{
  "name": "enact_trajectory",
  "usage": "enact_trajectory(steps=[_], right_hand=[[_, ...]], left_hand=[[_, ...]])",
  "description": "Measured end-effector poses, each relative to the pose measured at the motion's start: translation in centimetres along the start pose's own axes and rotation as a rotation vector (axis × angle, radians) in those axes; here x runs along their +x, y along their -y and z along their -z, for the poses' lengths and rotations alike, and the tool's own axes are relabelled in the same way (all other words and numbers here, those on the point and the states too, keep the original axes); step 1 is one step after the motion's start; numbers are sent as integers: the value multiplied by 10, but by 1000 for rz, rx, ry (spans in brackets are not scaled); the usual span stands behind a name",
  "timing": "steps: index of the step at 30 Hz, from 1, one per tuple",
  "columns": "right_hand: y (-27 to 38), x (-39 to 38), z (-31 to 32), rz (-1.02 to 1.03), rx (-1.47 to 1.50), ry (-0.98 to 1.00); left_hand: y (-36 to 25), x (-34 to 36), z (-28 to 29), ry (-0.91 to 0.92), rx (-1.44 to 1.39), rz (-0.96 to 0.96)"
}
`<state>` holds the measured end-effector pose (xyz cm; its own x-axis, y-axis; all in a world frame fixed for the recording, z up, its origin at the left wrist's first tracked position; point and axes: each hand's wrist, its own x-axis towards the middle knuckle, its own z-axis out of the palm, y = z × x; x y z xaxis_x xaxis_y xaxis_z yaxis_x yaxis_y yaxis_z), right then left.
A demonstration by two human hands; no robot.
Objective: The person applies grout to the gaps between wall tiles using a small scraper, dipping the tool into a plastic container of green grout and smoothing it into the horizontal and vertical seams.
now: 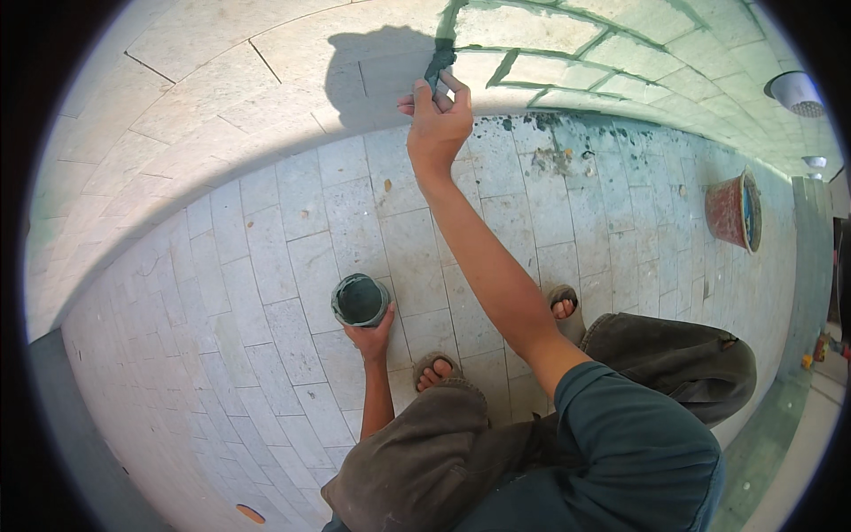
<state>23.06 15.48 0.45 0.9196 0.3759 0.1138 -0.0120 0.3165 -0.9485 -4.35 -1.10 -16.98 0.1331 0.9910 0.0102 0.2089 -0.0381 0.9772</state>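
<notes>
My left hand [372,335] is wrapped round the side of a small round pot [386,297] above the paving. Dark green paste [362,301], like grout, lies inside the pot and smears its rim. My right arm reaches forward to the tiled wall [550,31]. There my right hand [441,120] is closed in a pinch at a joint between tiles. Dark green grout [440,62] sits at the fingertips and fills the joint above them. Whether a small tool is in the pinch, I cannot make out.
Pale paving [301,230] spreads below, spattered with dark green drops along the wall's foot. At the right stands a reddish bucket [729,213]. A round lamp-like fitting [795,94] is on the wall. My sandalled feet [434,371] are close to the pot.
</notes>
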Motion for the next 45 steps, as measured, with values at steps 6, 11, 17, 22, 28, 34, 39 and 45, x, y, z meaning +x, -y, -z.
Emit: enact_trajectory(steps=[6, 11, 17, 22, 28, 34, 39, 45], right_hand=[[7, -5, 12, -19, 100, -44], [1, 15, 18, -3, 136, -76], [-1, 2, 9, -17, 23, 48], [7, -1, 25, -4, 42, 29], [3, 10, 15, 16, 10, -18], [0, -11, 6, 32, -21, 93], [10, -14, 18, 8, -11, 50], [-1, -3, 2, 16, 45, -30]], left_hand=[[-5, -1, 3, 11, -24, 30], [3, -1, 2, 14, 62, -15], [-2, -1, -2, 32, -30, 8], [3, 0, 3, 19, -19, -59], [4, -1, 0, 8, -27, -48], [2, 0, 0, 23, 19, -20], [1, 0, 0, -45, -17, -61], [1, -1, -1, -37, -34, -41]])
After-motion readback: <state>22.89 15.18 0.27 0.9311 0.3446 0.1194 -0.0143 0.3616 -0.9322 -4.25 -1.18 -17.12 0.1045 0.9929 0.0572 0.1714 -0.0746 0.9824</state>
